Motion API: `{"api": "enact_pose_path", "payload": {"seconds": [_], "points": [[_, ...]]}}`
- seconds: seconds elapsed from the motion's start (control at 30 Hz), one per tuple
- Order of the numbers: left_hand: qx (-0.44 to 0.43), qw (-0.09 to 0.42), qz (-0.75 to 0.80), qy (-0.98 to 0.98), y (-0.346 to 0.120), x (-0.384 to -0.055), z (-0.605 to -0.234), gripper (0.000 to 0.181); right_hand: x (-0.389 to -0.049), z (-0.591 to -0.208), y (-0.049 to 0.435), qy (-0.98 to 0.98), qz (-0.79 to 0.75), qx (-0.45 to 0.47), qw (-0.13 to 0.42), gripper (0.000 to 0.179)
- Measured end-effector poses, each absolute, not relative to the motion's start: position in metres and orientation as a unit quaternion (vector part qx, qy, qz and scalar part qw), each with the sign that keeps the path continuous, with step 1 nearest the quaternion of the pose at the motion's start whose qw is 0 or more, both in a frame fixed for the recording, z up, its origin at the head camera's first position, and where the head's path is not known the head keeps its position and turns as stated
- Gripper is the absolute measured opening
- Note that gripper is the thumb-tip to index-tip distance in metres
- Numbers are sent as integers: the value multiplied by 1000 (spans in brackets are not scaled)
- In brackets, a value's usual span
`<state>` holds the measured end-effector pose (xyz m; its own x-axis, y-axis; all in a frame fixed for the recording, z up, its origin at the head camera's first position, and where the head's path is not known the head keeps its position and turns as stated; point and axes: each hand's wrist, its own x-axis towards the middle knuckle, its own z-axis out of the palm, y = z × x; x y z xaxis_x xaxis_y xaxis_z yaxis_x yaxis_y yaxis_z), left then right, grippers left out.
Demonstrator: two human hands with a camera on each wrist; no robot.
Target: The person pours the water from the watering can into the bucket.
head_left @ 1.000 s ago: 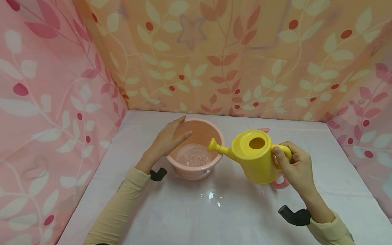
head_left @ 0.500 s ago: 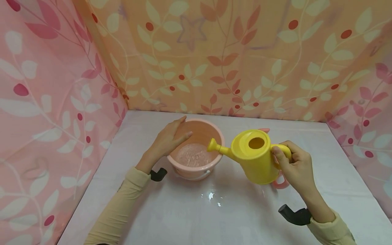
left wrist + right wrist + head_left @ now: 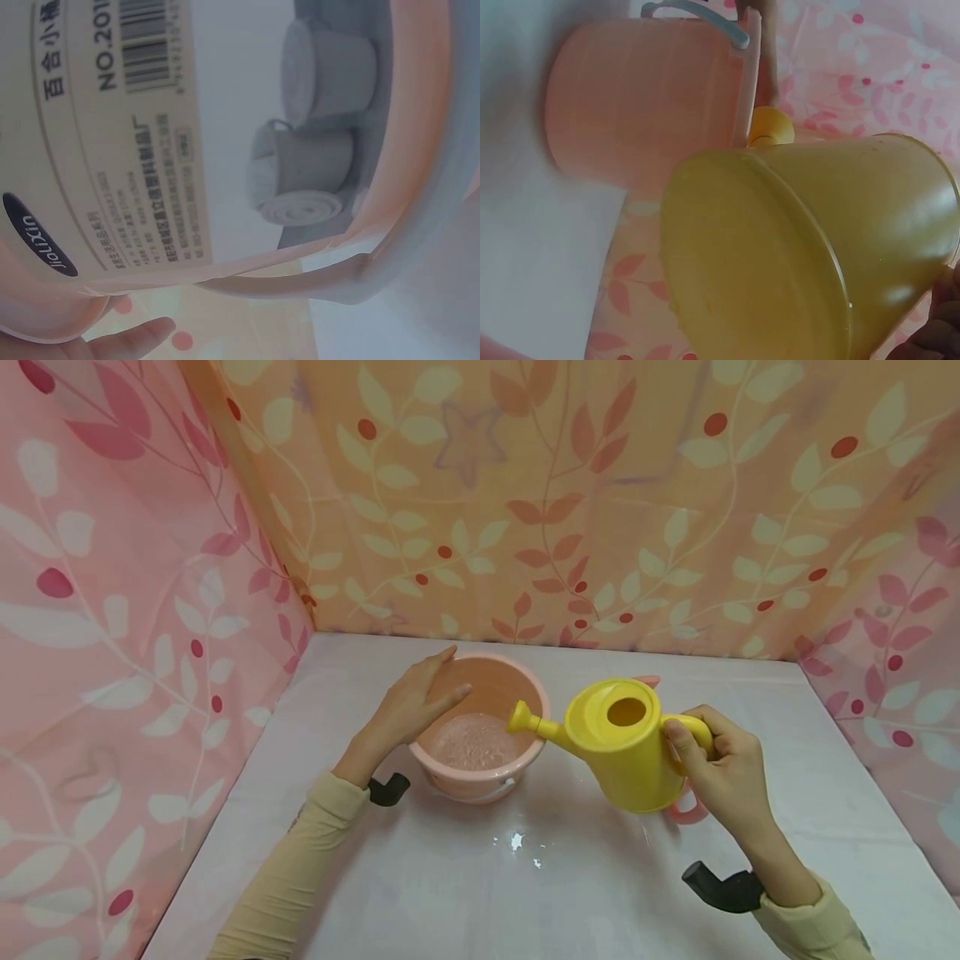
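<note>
A pale pink bucket holds some water with a rippled surface. My left hand rests on its left rim, fingers straight along the edge and thumb reaching over the inside. The left wrist view shows the printed label on the bucket's side close up. With my right hand I grip the handle of a yellow watering can, held tilted toward the bucket. Its spout's head is over the bucket's right rim. In the right wrist view the can's base faces the camera.
Behind the watering can is a mostly hidden pink object with a loop handle. Water drops lie on the white tabletop in front of the bucket. Patterned cloth walls enclose the back and sides.
The watering can has tipped very slightly further toward the bucket. Ripples on the water keep changing. Both hands stay in nearly the same places.
</note>
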<state>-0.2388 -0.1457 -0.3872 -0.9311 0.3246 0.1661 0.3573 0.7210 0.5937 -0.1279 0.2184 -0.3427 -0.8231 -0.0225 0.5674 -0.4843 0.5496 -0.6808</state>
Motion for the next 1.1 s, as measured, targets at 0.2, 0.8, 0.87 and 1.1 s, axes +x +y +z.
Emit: {"api": "enact_pose_path", "payload": {"seconds": [0.2, 0.8, 0.87, 1.1], "points": [[-188, 25, -322, -928, -144, -238, -385, 77, -126, -341, 218, -846, 446, 141, 256, 5], [-182, 24, -322, -929, -144, -236, -385, 78, -128, -341, 218, -850, 437, 146, 256, 5], [-183, 25, -325, -928, -145, -236, -385, 78, -128, -341, 219, -851, 436, 146, 254, 5], [-186, 30, -324, -927, -144, -237, -387, 77, -127, -341, 220, -851, 439, 146, 250, 8]]}}
